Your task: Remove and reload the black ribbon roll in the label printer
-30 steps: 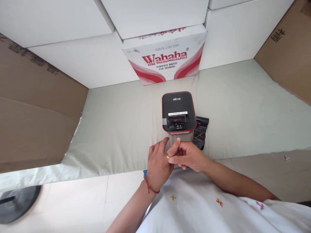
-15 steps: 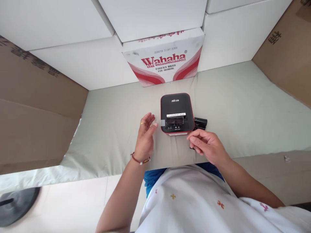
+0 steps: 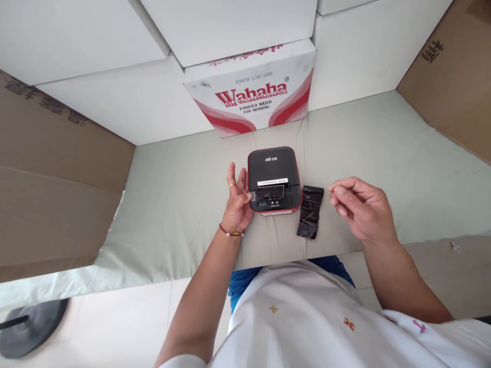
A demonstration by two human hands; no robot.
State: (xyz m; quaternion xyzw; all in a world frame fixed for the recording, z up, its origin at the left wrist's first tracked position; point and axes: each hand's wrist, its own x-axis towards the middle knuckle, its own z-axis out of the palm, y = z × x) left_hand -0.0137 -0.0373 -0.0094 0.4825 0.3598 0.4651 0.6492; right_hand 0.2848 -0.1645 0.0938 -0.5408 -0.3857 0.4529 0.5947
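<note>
In front of me on the table sits a small black label printer with a red edge. A glossy dark strip sticks out of its slot, below a white warning label. My left hand is at the printer's left side, fingers spread and thumb touching the front left of its top. To the right of the printer my right hand is raised with thumb and forefinger pinched; whatever is between them, if anything, is too small to make out. A crumpled length of shiny black strip lies between the printer and that hand.
Behind the printer stands a Wahaha water carton, against stacked white boxes. Brown cardboard borders the left side, and more brown cardboard the right. A pale green cloth covers the table.
My left hand has moved right onto the printer's side, its thumb now on the top. My right hand has moved right and up, away from the printer, uncovering the black strip.
</note>
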